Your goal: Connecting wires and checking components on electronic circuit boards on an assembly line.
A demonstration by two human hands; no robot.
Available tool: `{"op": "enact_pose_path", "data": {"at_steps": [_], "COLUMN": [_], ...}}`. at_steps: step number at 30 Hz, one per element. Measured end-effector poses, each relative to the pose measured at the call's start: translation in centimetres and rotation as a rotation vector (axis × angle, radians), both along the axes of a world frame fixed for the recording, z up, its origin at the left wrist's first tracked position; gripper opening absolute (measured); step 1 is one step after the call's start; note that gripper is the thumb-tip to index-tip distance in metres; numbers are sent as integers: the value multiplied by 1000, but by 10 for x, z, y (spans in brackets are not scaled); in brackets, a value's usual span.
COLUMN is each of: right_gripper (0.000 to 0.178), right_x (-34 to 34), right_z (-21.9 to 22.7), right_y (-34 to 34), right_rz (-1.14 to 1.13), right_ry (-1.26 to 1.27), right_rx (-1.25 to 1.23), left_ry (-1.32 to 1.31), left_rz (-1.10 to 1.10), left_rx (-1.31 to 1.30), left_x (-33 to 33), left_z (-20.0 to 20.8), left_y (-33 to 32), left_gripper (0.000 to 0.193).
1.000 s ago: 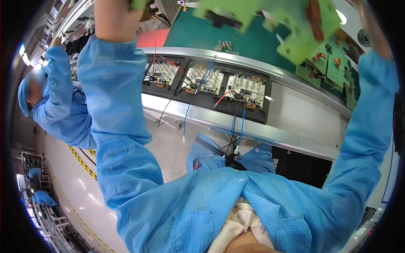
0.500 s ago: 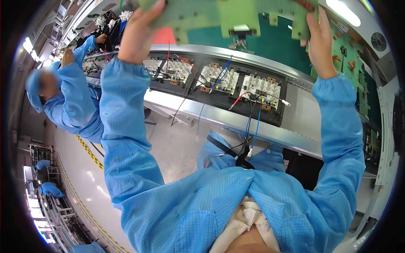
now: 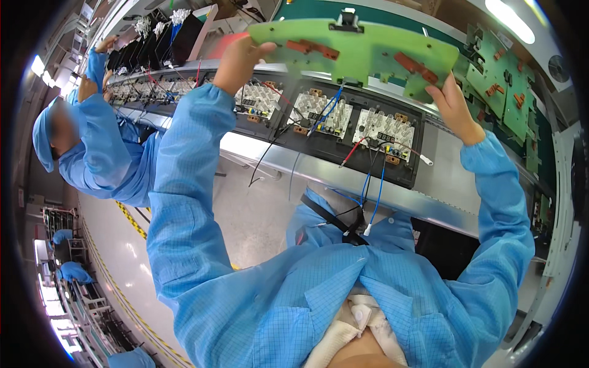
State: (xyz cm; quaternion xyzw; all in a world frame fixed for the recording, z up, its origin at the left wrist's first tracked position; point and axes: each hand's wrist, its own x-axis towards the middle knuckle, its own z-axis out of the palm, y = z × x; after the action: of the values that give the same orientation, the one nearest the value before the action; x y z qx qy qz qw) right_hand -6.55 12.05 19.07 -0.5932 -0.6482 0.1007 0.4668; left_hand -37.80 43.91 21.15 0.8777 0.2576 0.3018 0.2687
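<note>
A light green fixture plate [image 3: 356, 46] is raised over the line, with reddish-brown clips [image 3: 313, 48] and a black latch-like part [image 3: 347, 21] on it. My left hand [image 3: 238, 64] grips its left end, thumb lying on the face. At the lower right corner, my right hand [image 3: 454, 109] holds the plate too, thumb against its edge. Beneath it, white circuit boards [image 3: 383, 132] with clear cylindrical parts sit in a black tray [image 3: 419, 144]. Red, blue and black wires trail from the boards over the near rail.
On the right, more green plates [image 3: 506, 98] with brown clips stand together. A co-worker in blue [image 3: 101, 141] works farther left along the line. Black upright holders [image 3: 181, 40] with white-ended wire bundles stand at the back left. The metal rail [image 3: 343, 175] runs before me.
Both hands have brought the green plate down and closer, over the circuit boards. Its brown clips and black latch-like part now show clearly.
</note>
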Motion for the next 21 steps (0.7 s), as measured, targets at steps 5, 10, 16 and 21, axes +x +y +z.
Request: {"op": "enact_pose_path", "data": {"at_steps": [5, 10, 16, 21], "right_gripper": [50, 51, 48, 48], "right_x": [0, -4, -23, -34], "right_z": [-23, -50, -60, -59], "right_y": [-3, -6, -9, -9], "right_rz": [30, -8, 28, -22], "right_ry": [152, -168, 489, 629], "right_rx": [-170, 77, -96, -171], "left_ry": [153, 135, 165, 227], "left_rz": [47, -29, -2, -1], "left_rx": [-69, -232, -323, -394], "left_x": [0, 3, 8, 14], "left_z": [-19, -28, -50, -59], "left_y": [-12, -32, -25, -23], "left_gripper": [38, 40, 45, 46]}}
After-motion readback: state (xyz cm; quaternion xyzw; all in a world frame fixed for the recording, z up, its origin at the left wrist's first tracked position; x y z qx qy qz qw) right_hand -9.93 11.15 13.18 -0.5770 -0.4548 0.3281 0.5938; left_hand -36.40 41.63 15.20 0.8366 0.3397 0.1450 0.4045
